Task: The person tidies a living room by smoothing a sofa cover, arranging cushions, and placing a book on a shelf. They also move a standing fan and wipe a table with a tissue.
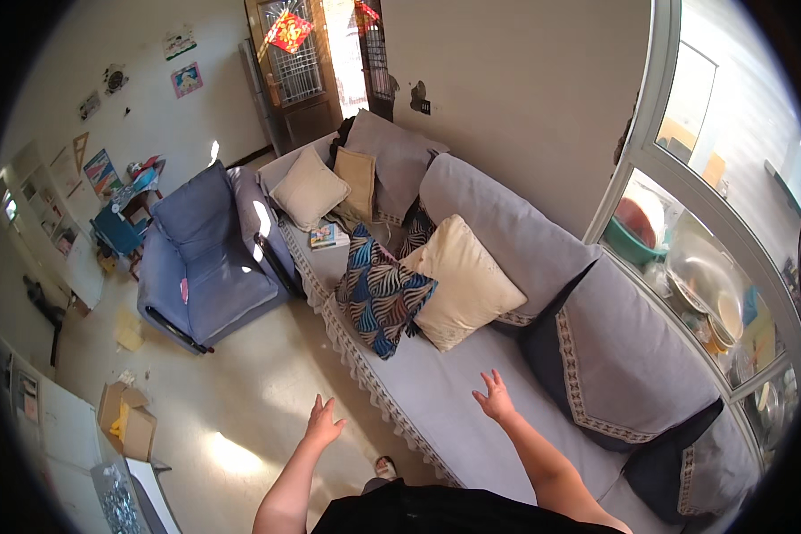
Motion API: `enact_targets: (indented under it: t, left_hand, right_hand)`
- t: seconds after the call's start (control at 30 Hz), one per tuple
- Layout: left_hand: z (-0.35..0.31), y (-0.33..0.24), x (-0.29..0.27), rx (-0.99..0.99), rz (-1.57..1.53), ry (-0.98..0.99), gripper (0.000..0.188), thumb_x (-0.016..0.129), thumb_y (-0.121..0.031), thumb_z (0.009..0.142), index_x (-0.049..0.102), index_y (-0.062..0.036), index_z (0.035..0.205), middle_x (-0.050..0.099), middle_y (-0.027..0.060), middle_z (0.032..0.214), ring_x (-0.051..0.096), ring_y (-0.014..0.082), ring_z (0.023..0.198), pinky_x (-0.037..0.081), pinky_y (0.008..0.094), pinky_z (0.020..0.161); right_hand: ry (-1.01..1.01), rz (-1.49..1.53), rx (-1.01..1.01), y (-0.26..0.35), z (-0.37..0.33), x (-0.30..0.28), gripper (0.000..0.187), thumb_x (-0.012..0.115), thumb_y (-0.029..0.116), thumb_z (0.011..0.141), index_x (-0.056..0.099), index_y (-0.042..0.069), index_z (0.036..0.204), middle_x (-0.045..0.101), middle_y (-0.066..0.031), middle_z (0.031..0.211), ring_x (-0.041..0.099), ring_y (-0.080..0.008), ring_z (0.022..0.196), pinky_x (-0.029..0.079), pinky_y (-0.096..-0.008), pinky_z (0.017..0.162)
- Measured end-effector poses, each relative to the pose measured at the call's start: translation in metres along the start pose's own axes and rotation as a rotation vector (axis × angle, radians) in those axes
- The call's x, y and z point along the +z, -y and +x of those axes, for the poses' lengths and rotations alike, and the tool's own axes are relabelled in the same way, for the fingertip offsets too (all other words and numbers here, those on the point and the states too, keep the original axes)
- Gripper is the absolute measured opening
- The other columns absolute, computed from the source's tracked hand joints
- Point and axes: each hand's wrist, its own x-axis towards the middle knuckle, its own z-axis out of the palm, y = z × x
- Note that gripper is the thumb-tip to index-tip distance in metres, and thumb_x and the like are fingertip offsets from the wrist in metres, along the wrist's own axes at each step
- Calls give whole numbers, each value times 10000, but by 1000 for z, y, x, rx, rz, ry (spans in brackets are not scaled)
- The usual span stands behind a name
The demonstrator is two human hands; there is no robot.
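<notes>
My left hand (326, 424) hangs in the air over the tiled floor, fingers spread, holding nothing. Over the seat of a long grey sofa (436, 405), my right hand (494, 398) reaches out with its fingers apart and nothing in them. Ahead of it lies a cream cushion (472, 289), tilted against the backrest. A dark cushion with blue and white wavy patterns (378, 298) leans beside that one, to its left. Farther along the sofa are a pale square cushion (310, 189), a tan cushion (356, 176) and a small stack of books (328, 237).
A blue armchair (214, 267) stands left of the sofa's far end. On the floor at left is an open cardboard box (126, 421) with something yellow inside. Glass panes (685, 258) with dishes behind them line the right side. A wooden door (294, 76) stands at the back.
</notes>
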Motion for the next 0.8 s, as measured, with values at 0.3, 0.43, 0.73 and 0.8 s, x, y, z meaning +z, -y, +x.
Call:
enact_targets:
  t: [0.3,0.43,0.73,0.8]
  left_hand:
    - [150,-39,-79,249,243,-183,805,687,-336,762,276,-67,1400,163,216,1473,154,390,1359,177,536,1078]
    - [207,-85,-91,381,291,-234,832,677,-395,764,265,-64,1407,164,207,1477,132,393,1364,148,540,1082]
    - [320,-135,-67,474,332,59,924,692,-472,718,243,-69,1419,93,205,1496,69,363,1384,96,519,1098]
    - [350,-138,-59,493,350,141,942,704,-461,716,220,-73,1425,93,216,1492,69,368,1383,88,514,1101]
  right_hand:
    - [-123,-57,-33,71,89,-25,634,665,328,793,420,70,1318,261,-234,1428,346,-377,1270,342,-402,1033]
    - [-187,-95,-1,45,120,-31,626,668,330,794,426,76,1313,260,-231,1429,359,-374,1264,363,-393,1018]
    - [-145,-7,163,22,182,-16,654,685,311,766,425,64,1313,309,-236,1406,337,-360,1284,333,-398,1040]
    - [-143,0,204,13,195,-5,660,689,309,760,424,65,1314,317,-237,1401,348,-362,1276,335,-395,1039]
